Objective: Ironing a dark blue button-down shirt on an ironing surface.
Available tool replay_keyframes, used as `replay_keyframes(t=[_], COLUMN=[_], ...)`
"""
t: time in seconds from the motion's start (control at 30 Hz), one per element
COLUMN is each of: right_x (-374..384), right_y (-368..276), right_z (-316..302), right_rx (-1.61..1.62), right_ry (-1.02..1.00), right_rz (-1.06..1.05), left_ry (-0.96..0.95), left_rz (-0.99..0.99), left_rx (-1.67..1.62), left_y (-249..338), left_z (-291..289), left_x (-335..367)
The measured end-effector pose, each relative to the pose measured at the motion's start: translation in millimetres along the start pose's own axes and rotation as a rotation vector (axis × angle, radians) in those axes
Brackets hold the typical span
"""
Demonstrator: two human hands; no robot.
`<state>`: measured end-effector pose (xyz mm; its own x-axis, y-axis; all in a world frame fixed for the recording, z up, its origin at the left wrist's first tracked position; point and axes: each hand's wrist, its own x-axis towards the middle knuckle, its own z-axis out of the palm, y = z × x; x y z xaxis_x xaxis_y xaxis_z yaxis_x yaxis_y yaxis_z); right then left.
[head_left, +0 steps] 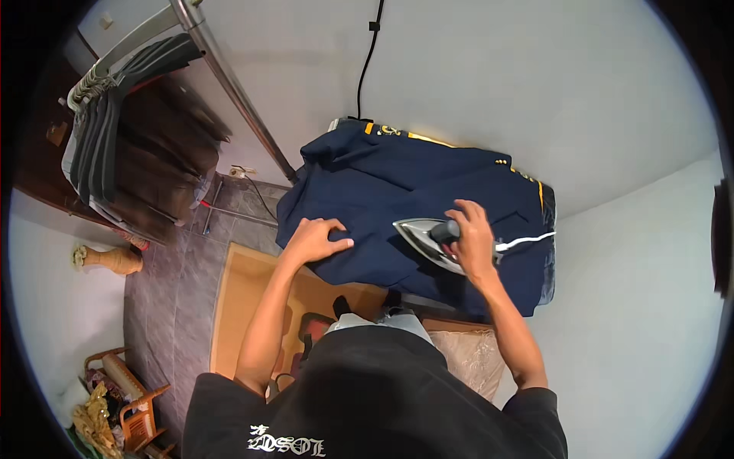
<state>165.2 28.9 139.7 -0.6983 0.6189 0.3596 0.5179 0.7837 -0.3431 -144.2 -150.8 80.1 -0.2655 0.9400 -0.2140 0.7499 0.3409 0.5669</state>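
Two bare hands work over a dark navy cloth garment with yellow trim [375, 199], spread out with folds across it. The step in hand looks like pressing. The left hand [312, 241] rests at the garment's near left edge, fingers loosely bent, thumb held apart; whether they pinch any cloth cannot be told. On the garment's right half, a silver-and-dark clothes iron [417, 232] lies sole down, tip pointing left. The right hand [475, 243] is at its handle, fingers part-curled; how firmly they grip is unclear. The next move probably calls for flattening the folds ahead of the tip. A white cord [527, 241] trails toward the garment's right edge.

The surface beneath is hidden by the garment. Well left of the garment hang slim grey clothes hangers [99, 145], with a tan woven-looking vase [113, 260] nearer the wearer, then grey floor tiles [172, 306]. Just left of the garment rises a shiny metal pole [237, 88]; beyond it, a black cable [365, 65] runs up the pale wall [535, 84].
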Motion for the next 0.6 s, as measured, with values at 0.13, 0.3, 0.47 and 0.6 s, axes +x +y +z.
replay_keyframes(t=[0.13,0.3,0.47,0.6], right_x=[-16,-11,-3,13], right_y=[7,19,20,-7], right_z=[68,76,85,98], right_rx=[-0.24,-0.398,-0.324,-0.243], right_ry=[-0.049,-0.074,-0.096,-0.131], right_rz=[-0.033,0.052,0.023,-0.039], left_ry=[0.064,-0.227,-0.164,-0.114], left_rz=[-0.066,-0.312,-0.174,-0.217], left_rx=[-0.019,0.018,-0.386,-0.367], left_y=[-9,-29,-39,-28], left_z=[9,1,11,12], left_x=[19,32,32,36])
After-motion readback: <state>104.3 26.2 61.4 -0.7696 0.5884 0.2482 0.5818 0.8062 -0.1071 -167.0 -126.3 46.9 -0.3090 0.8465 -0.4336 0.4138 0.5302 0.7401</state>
